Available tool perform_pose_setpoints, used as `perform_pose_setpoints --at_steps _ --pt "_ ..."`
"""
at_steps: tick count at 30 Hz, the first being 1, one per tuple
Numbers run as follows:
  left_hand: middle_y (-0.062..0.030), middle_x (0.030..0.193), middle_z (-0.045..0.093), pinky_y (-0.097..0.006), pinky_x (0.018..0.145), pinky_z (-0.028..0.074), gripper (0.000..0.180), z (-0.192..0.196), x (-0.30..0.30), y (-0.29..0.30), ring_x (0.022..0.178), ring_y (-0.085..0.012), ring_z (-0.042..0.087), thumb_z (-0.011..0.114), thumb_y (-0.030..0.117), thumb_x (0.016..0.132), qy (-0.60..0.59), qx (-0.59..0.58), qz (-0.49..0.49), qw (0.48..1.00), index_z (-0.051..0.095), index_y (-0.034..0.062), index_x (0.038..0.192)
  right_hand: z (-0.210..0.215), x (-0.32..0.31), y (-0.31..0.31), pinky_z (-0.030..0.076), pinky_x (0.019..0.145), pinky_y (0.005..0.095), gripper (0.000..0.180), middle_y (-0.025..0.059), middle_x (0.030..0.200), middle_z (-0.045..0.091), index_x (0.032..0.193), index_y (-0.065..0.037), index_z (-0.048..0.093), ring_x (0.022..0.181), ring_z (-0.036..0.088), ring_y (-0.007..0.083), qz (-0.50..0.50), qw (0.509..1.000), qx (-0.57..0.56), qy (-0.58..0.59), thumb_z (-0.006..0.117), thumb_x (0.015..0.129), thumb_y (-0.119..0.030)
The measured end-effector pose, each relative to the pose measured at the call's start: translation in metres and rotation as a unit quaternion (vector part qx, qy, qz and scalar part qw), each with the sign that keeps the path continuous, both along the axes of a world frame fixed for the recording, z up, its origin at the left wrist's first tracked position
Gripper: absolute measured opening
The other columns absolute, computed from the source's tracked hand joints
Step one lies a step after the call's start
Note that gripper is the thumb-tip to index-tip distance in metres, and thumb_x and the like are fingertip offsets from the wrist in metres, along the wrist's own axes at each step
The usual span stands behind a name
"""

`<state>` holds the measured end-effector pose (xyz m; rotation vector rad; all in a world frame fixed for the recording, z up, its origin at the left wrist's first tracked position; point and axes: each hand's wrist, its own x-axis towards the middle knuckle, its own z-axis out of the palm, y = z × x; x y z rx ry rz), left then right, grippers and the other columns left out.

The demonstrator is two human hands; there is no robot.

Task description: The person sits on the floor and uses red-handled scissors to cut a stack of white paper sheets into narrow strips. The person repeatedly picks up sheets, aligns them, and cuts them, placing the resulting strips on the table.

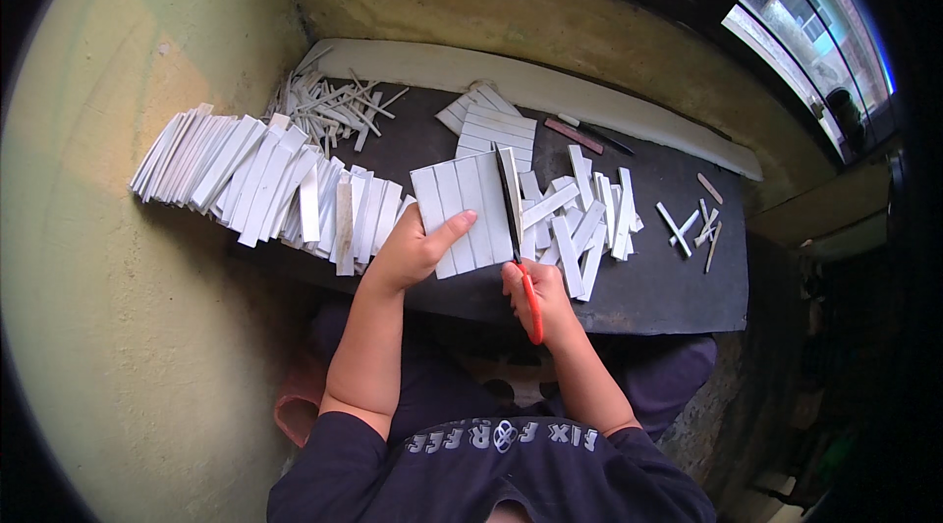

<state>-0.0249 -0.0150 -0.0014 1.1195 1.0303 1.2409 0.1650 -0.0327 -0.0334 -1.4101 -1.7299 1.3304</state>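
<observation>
My left hand (413, 246) grips a white sheet (462, 209) marked with parallel lines, thumb on top, holding it above the dark board (658, 277). My right hand (535, 297) holds scissors (513, 219) with orange-red handles. Their dark blades run along the sheet's right edge, with a narrow strip on the blades' right side. A loose heap of cut white strips (584, 214) lies just right of the scissors.
A long overlapping row of white strips (255, 179) lies at the left, thin trimmings (339, 106) behind it. More lined sheets (496, 130), a pink stick (575, 136) and a few small pieces (693, 223) rest on the board. A yellowish wall rises behind.
</observation>
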Motion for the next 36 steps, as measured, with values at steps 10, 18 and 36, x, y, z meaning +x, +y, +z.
perform_pose_setpoints --at_steps 10,18,36 --pt "-0.0077 0.094 0.061 -0.027 0.075 0.045 0.027 -0.004 0.001 0.002 0.086 -0.0129 0.056 0.058 0.015 0.083 -0.013 -0.006 0.011 1.000 0.056 -0.0038 0.103 0.002 -0.002 0.002 0.037 0.040 0.0226 0.048 0.0014 0.049 0.047 0.061 -0.002 0.053 0.042 0.046 0.0089 -0.004 0.999 -0.015 0.033 0.051 0.087 -0.042" --pt "-0.0078 0.095 0.061 -0.026 0.075 0.045 0.028 -0.008 0.003 0.004 0.086 -0.0129 0.056 0.058 0.015 0.084 -0.025 -0.006 0.014 1.000 0.055 -0.0034 0.105 -0.001 -0.001 0.004 0.037 0.040 0.0228 0.049 0.0020 0.048 0.047 0.060 -0.002 0.052 0.041 0.046 0.0092 -0.001 1.000 0.002 0.028 0.049 0.088 -0.043" --pt "-0.0078 0.096 0.061 -0.026 0.074 0.046 0.029 -0.006 0.000 0.003 0.086 -0.0127 0.057 0.058 0.016 0.085 -0.019 -0.005 0.021 1.000 0.055 -0.0030 0.106 0.002 -0.005 0.005 0.036 0.038 0.0230 0.050 0.0022 0.047 0.047 0.060 -0.001 0.053 0.039 0.045 0.0091 -0.007 1.000 0.003 0.020 0.050 0.087 -0.042"
